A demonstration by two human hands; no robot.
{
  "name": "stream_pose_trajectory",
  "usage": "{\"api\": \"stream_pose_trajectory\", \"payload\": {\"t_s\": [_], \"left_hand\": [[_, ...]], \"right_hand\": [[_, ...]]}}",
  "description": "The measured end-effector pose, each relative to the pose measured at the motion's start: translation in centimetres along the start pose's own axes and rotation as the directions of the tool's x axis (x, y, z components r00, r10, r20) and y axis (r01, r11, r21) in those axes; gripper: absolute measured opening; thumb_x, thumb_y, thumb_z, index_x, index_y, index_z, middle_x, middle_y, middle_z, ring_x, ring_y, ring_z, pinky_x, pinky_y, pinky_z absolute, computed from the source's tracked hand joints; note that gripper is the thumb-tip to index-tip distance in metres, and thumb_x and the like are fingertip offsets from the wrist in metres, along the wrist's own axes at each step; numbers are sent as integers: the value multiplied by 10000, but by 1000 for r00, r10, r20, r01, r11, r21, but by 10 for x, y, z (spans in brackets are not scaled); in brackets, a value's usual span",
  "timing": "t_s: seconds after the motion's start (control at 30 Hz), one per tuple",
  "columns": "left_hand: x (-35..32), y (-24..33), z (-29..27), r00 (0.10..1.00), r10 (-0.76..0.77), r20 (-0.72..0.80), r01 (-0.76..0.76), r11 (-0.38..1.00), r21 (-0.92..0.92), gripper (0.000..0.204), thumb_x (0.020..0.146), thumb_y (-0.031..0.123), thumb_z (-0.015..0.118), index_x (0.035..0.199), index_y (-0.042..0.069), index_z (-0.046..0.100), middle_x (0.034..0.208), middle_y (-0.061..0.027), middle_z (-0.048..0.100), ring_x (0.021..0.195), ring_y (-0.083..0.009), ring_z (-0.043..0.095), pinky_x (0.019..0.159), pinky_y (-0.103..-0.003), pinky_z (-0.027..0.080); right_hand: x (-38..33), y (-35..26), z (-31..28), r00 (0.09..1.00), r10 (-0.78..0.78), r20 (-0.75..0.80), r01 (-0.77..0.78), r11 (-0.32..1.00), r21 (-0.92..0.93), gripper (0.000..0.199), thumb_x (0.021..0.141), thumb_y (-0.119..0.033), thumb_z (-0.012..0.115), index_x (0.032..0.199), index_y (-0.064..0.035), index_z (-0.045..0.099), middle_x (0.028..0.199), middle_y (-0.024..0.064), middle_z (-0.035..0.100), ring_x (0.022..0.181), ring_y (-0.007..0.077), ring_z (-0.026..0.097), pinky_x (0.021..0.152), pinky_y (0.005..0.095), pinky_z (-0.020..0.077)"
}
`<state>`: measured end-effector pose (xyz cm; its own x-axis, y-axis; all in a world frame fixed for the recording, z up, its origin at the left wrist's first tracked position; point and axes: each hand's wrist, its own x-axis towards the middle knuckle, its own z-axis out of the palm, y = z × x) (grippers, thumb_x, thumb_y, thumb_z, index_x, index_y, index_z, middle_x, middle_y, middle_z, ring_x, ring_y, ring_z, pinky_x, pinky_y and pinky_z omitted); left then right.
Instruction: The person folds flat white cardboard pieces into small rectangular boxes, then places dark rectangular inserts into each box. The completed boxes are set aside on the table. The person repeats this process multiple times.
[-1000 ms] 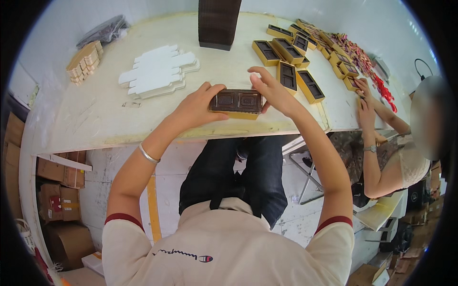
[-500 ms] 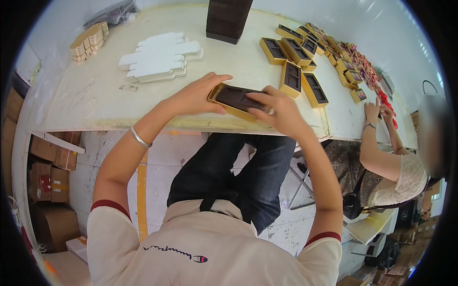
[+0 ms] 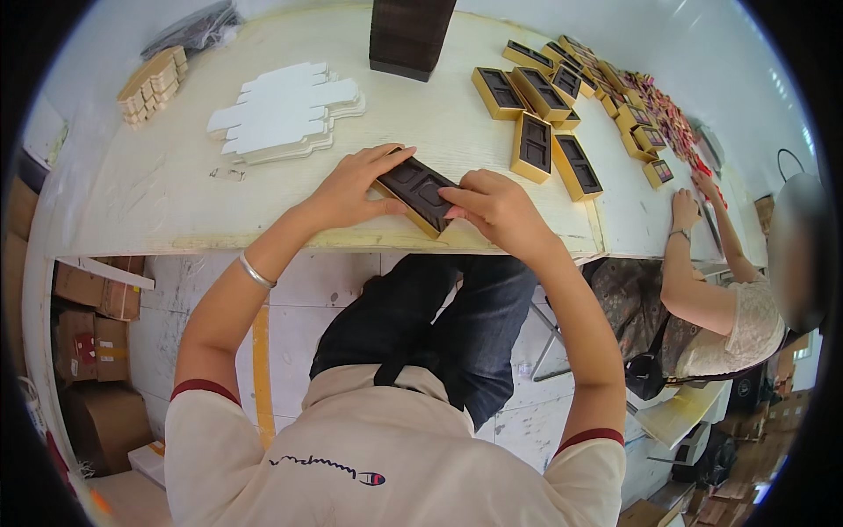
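Near the table's front edge lies a narrow gold box with a dark brown plastic insert sitting in it. The insert has recessed compartments facing up. My left hand grips the box's left end, thumb on the near side and fingers over the far side. At the other end, my right hand has its thumb and bent fingers closed on the right edge of the insert and box. Several gold boxes with the same dark inserts, such as one gold box, lie to the right of my hands.
A tall stack of dark inserts stands at the back. White flat cartons are piled left, beyond them tan cut-out cardboard pieces and a grey plastic bag. At right, a co-worker's hands work near filled gold boxes.
The insert has gone from tilted and partly outside the box to lying down in it, compartments up. My right hand has shifted to the box's right end; the box has turned slightly.
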<state>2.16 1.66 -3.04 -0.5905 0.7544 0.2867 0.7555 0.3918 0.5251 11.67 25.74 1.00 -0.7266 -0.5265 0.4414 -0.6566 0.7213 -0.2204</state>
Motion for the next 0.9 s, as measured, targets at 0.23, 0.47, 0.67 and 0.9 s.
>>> {"api": "stream_pose_trajectory", "payload": {"t_s": [0.23,0.47,0.67,0.9], "left_hand": [[3,-5,-9,995,103,-7,-102,991,82,784,737,356,773,1409,155,424,1442,-165,394,1296,-361,399,1082,-442,313],[20,-2,-27,967,189,171,-182,982,-56,787,696,282,803,1373,142,427,1296,-141,479,1154,-334,497,974,-453,405],[17,-3,-26,963,182,196,-210,969,133,793,706,321,778,1396,152,426,1187,-130,504,1065,-341,514,928,-449,426],[11,3,-21,967,225,116,-249,931,267,866,620,261,805,1398,153,442,1377,-149,431,1258,-359,420,1017,-432,399]], "right_hand": [[9,-10,-7,994,-57,97,71,985,-154,363,733,-211,737,1025,-12,655,837,108,573,746,275,584,645,354,474],[10,-13,-5,995,36,98,-34,999,-21,459,731,-255,740,1102,-8,630,881,124,581,731,284,587,659,369,486],[9,-8,5,1000,-16,6,17,995,-98,517,748,-283,714,1150,16,584,1104,164,582,978,304,594,826,371,494],[-2,-36,33,975,171,-145,-171,985,8,617,755,-152,712,1273,80,469,1275,264,506,1088,395,558,924,414,474]]}}
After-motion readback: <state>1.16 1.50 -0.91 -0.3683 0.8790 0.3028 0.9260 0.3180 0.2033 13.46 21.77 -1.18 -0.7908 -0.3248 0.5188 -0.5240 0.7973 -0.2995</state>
